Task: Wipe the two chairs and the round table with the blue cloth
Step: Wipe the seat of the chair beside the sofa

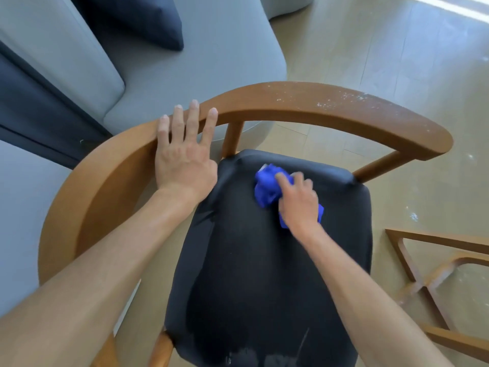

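The blue cloth (270,188) sits bunched into a wad on the far part of the chair's black seat (264,260), toward its right side, and the right hand (299,202) bears down on it with fingers curled over the top, so that grip is clamped on the cloth; bunching it gives the palm something thick to push against the padding, and the blur on hand and cloth suggests a wiping stroke is under way. A bit of cloth also pokes out at the wrist side of the hand. The left hand (185,154) lies flat with straight, spread fingers on the curved wooden backrest (291,102), its grip apart and holding nothing, most likely to brace the chair so it does not slide while the other hand scrubs. White specks show on the right stretch of the backrest, which by my reading has not been wiped yet. Behind the chair stands a grey sofa (185,62) with a dark cushion (137,17), and at the right edge a wooden frame (428,282) rests on the floor (397,49); no round desk is visible
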Action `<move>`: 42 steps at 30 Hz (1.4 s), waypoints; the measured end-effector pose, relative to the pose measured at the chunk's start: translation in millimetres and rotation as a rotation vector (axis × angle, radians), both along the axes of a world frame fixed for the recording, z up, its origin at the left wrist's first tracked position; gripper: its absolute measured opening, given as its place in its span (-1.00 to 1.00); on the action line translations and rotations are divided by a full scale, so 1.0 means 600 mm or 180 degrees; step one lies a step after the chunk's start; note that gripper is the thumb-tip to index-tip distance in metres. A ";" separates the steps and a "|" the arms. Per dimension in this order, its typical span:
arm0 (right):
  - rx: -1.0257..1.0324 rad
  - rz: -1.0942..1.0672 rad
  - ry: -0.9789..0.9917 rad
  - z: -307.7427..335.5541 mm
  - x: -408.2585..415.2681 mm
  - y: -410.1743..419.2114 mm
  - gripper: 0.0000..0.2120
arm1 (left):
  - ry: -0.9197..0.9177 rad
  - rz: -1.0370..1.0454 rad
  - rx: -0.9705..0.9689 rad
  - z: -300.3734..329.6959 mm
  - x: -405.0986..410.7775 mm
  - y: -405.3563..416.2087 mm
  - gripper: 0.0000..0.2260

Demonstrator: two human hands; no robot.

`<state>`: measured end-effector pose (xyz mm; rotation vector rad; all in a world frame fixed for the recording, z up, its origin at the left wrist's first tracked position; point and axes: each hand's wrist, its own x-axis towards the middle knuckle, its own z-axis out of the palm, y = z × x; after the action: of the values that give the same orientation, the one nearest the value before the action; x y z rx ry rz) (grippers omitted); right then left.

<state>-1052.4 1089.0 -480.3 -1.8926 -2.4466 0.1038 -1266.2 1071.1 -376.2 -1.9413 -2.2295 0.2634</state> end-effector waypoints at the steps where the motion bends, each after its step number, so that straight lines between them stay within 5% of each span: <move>1: -0.0178 -0.0322 0.0047 -0.005 -0.014 0.028 -0.60 | 0.0000 -0.0015 0.0020 -0.002 0.000 0.000 -0.32; 4: -0.0339 -0.0579 0.0002 -0.014 -0.065 0.036 -0.60 | -0.0041 -0.0069 0.0046 -0.005 -0.003 0.001 -0.32; 9: -0.0071 0.0637 0.0278 -0.002 -0.134 -0.178 -0.64 | -0.0184 -0.0012 0.0004 -0.002 0.001 0.002 -0.31; 12: -0.0727 0.1563 0.0245 0.011 -0.140 -0.355 -0.77 | -0.0191 -0.0021 -0.0105 0.007 0.000 0.001 -0.32; 14: -0.1276 0.1545 0.0433 0.014 -0.128 -0.426 -0.82 | -0.0194 -0.0052 -0.0136 0.011 -0.003 0.001 -0.32; 20: -0.0535 0.2931 0.0049 0.006 -0.105 -0.305 -0.85 | -0.0258 -0.0030 -0.0107 0.009 -0.006 0.002 -0.32; 24: -0.0149 0.1881 -0.0178 0.000 -0.194 -0.134 -0.71 | -0.0327 -0.0094 -0.0047 0.003 -0.009 0.001 -0.33; 27: 0.0227 0.0557 -0.0539 0.006 -0.230 -0.005 -0.87 | -0.0403 -0.0167 -0.0002 0.005 -0.012 0.000 -0.39; 29: -0.0265 0.0148 -0.0381 -0.002 -0.237 0.023 -0.85 | -0.0459 -0.0172 -0.0003 0.007 -0.012 0.001 -0.39; 34: -0.0383 0.1186 -0.0358 0.007 -0.248 -0.133 -0.83 | -0.0570 -0.0126 0.0030 0.003 -0.010 0.003 -0.35; 40: -0.1626 0.2153 0.0111 0.013 -0.160 -0.411 -0.90 | -0.0569 -0.0050 -0.0120 0.015 -0.007 0.003 -0.33; 42: -0.1466 0.2450 0.0141 0.008 -0.125 -0.415 -0.92 | -0.0500 -0.0033 -0.0145 0.015 -0.007 0.001 -0.33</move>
<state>-1127.2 840.2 -475.6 -0.8842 -3.1522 0.7713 -1270.1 1072.0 -367.1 -2.0630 -2.3279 0.1669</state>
